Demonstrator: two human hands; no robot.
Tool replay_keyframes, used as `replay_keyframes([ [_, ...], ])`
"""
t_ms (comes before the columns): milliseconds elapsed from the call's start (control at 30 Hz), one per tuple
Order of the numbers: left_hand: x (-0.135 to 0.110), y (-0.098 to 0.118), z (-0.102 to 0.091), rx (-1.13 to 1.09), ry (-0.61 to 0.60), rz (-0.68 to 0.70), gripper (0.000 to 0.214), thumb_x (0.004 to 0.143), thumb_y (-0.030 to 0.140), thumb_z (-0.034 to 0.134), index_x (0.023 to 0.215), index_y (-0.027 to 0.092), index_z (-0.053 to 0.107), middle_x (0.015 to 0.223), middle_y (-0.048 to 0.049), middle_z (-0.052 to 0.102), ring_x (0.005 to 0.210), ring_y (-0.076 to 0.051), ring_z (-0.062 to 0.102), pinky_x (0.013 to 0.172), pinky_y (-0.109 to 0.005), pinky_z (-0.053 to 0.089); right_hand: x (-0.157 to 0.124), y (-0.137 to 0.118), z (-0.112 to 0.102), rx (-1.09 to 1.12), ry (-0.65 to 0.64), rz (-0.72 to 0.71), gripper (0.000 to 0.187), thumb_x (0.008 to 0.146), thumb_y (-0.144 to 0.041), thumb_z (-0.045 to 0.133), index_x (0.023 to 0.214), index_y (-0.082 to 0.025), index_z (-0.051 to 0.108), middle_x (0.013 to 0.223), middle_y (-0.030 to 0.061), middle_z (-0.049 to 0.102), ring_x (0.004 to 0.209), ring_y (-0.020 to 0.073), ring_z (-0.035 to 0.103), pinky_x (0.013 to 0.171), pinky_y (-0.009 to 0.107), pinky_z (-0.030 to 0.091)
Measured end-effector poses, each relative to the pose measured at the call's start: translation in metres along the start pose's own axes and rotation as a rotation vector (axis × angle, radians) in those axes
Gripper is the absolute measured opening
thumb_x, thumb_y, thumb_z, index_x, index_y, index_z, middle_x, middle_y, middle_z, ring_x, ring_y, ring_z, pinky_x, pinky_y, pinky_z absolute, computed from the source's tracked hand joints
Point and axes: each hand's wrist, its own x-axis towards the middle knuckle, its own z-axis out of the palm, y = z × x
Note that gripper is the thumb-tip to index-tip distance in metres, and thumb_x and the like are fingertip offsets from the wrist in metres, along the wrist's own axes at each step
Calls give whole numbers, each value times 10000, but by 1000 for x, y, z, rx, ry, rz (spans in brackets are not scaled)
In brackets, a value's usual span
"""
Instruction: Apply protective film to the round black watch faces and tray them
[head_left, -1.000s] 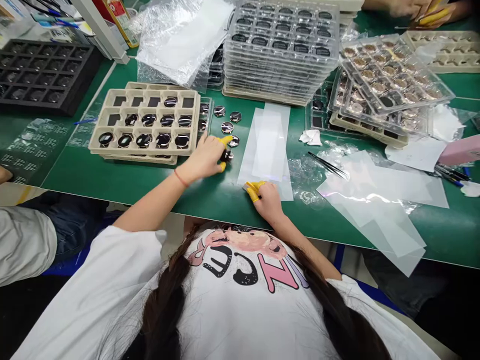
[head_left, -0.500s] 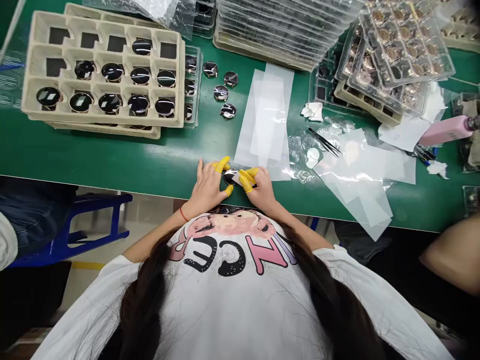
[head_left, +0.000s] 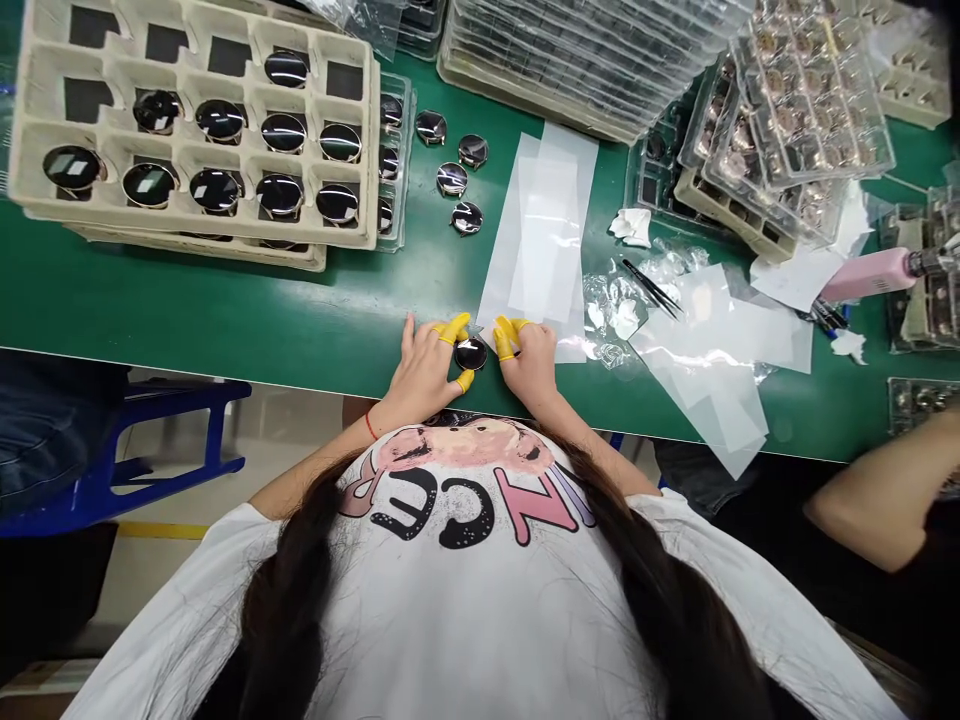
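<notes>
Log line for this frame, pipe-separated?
left hand: pinches disc at table edge | right hand: fingertips beside disc, at film edge, grip unclear | loose discs, trays beyond

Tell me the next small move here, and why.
Probably steady the black disc with the left hand and draw the fingertips of the right hand across its face: the left hand pinches it, and the right fingertips sit at its rim.

A left hand (head_left: pixel 424 365) pinched a round black disc (head_left: pixel 471 353) between yellow-capped fingers (head_left: pixel 454 329) on a green table (head_left: pixel 225 310). The right hand (head_left: pixel 529 360) rested just beside it, near clear film sheets (head_left: pixel 544 235) and a beige tray (head_left: pixel 372 150).
</notes>
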Motion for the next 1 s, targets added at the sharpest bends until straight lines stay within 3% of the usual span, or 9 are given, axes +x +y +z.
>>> replay_keyframes([
  [100,0,0,-1,-13,-10,-3,576,899,260,600,1424,180,377,1239,-91,618,1295,-283,496,1269,-636,119,4,0,-14,107,-52,-24,297,985,-458,434,793,-234,471,806,57,612,774,217,514,844,415,402],
  [200,0,-2,-2,-28,-28,4,606,902,269,594,1449,172,353,1248,-101,608,1310,-290,485,1264,-649,117,5,-7,-28,191,-145,-151,292,1002,-465,422,887,-225,541,860,60,637,815,213,531,826,397,400],
  [300,0,-5,-2,-38,-47,22,663,887,270,604,1474,147,323,1265,-123,593,1329,-301,469,1262,-659,106,8,-16,-33,121,-306,-282,273,983,-400,466,792,-211,513,791,44,590,786,196,496,846,397,371],
  [400,0,-6,-1,-30,-42,29,665,885,270,610,1471,134,327,1283,-135,584,1336,-305,465,1263,-659,94,17,-23,-29,5,-399,-242,264,947,-339,503,724,-208,453,779,53,566,795,206,470,827,395,346],
  [567,0,-6,2,-18,-19,25,631,883,271,619,1438,124,358,1314,-154,571,1350,-320,454,1262,-655,114,41,-29,-26,-121,-415,-183,189,926,-267,505,750,-208,471,840,86,589,861,244,478,827,401,330],
  [733,1,-5,2,-1,-11,24,711,876,275,623,1480,134,276,1335,-160,554,1370,-327,436,1252,-669,114,55,-32,-26,-192,-430,-264,106,883,-139,488,801,-199,518,875,100,621,932,266,491,863,419,324],
  [1000,6,-10,-1,-58,-61,44,824,866,285,629,1528,117,169,1329,-158,559,1360,-322,450,1251,-661,87,61,-15,-43,52,-491,-438,209,978,-298,433,850,-200,566,899,99,633,859,238,506,812,389,368],
])
